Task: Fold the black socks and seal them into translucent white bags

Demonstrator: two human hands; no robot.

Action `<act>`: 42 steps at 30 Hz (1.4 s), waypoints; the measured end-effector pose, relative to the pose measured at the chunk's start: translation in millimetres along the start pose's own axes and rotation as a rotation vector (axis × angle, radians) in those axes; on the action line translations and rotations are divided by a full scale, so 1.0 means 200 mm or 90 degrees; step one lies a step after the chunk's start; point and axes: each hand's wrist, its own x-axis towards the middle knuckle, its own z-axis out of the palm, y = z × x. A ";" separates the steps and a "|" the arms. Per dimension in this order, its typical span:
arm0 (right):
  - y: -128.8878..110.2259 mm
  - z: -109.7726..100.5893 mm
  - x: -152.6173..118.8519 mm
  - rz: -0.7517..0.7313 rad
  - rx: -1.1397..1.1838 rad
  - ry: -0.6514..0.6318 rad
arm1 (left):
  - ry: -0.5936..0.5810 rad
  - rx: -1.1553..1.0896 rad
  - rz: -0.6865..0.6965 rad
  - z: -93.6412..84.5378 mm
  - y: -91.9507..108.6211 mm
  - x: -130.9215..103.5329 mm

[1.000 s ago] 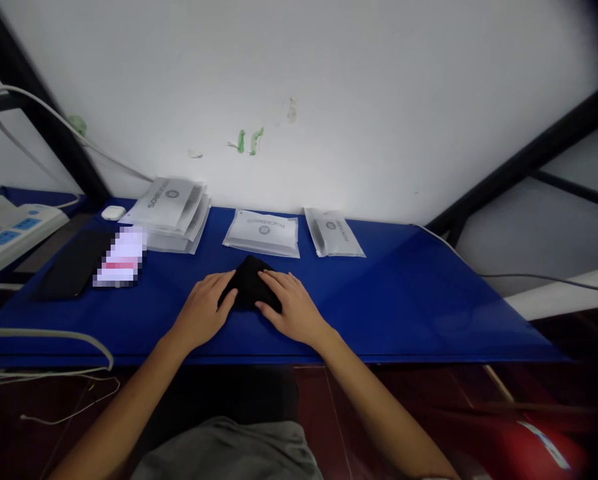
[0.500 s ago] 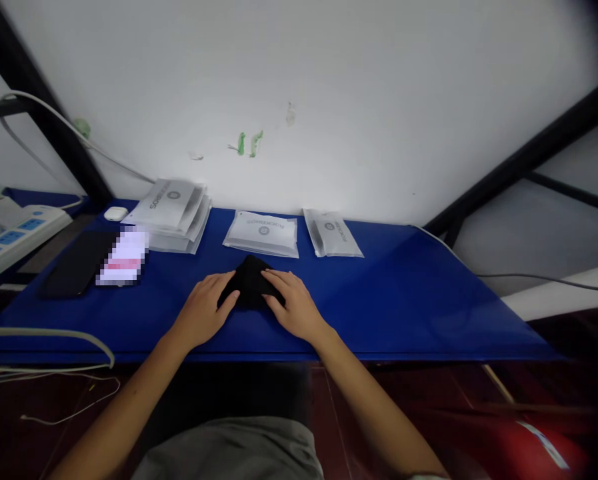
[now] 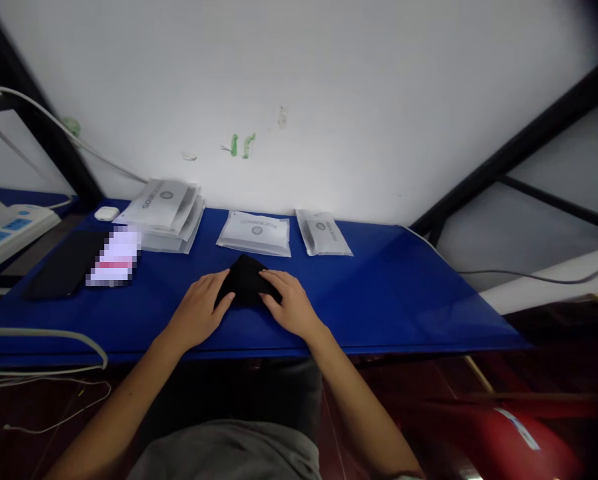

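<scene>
A folded black cloth [image 3: 245, 280] lies on the blue table between my two hands, its top rising to a blunt point. My left hand [image 3: 202, 308] grips its left side, thumb toward the near edge and fingers over the far side. On the right, my right hand [image 3: 289, 303] holds the other side in a like way, fingertips on top and thumb in front. The cloth's outer ends are hidden under my hands. Just behind it lie a frosted zip bag [image 3: 255, 233] with dark lettering and a second frosted bag [image 3: 325, 233].
A stack of similar bags [image 3: 163, 213] stands at the back left, near a white earphone case [image 3: 107, 213]. Two phones, one dark [image 3: 61, 267] and one lit [image 3: 113, 260], lie left. A power strip [image 3: 16, 230], cables and black metal bars flank the blue table [image 3: 403, 300].
The whole view has shifted slightly, so things appear a little further left. Both hands keep their hold on the black cloth, with hardly any movement against the table.
</scene>
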 end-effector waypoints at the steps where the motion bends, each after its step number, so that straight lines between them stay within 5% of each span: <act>1: 0.00 0.00 0.00 0.001 -0.002 0.001 | 0.000 0.000 -0.001 0.00 0.00 0.00; 31: -0.03 -0.06 -0.02 0.010 0.006 -0.071 | 0.029 -0.032 -0.008 0.00 0.01 -0.01; 39: -0.05 -0.07 -0.01 -0.015 -0.010 -0.062 | 0.152 -0.004 0.077 -0.01 0.04 -0.01; 42: -0.05 -0.07 0.00 -0.032 -0.020 -0.052 | 0.144 0.002 0.110 -0.02 0.05 -0.01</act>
